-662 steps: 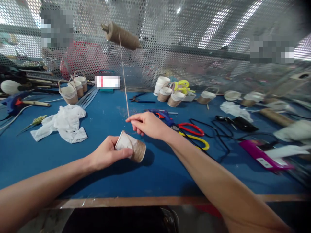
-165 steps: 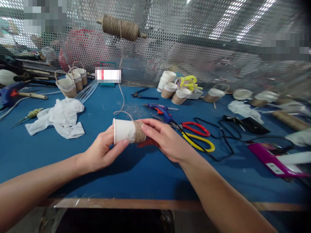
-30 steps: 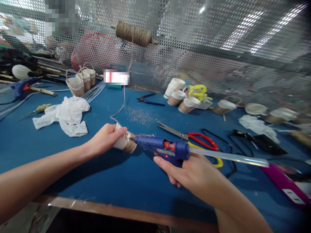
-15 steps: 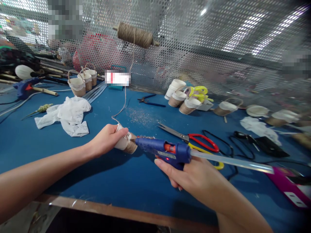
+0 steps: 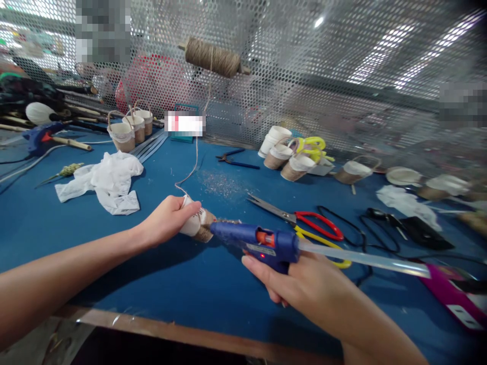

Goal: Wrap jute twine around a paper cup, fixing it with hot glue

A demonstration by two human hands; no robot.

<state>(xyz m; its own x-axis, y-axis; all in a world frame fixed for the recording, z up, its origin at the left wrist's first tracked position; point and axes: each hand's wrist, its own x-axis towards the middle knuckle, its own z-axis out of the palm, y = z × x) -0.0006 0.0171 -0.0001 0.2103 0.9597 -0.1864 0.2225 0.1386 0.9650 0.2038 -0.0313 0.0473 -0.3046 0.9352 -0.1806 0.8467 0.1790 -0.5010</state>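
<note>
My left hand [image 5: 166, 220] is closed round a white paper cup [image 5: 197, 225] lying on its side, its lower part wrapped in brown twine. My right hand [image 5: 304, 281] grips a blue hot glue gun [image 5: 258, 242] whose nozzle touches the cup at the edge of the twine wrap. A clear glue stick [image 5: 365, 259] juts from the gun's back. A strand of twine [image 5: 195, 162] runs from the cup up to a twine spool [image 5: 213, 57] hung on the mesh screen.
Red and yellow scissors [image 5: 304, 223] lie just beyond the gun. Finished twine-wrapped cups [image 5: 288, 163] stand at the back, more cups [image 5: 125, 133] at back left. White crumpled plastic [image 5: 106, 180] lies left. Black cables [image 5: 365, 223] and a magenta box [image 5: 454, 299] sit right. The table's wooden edge [image 5: 190, 334] is near.
Over the last second the cup and glue gun have stayed together with only slight shifts. Earlier my right hand pressed the twine on the cup, then took up the gun.
</note>
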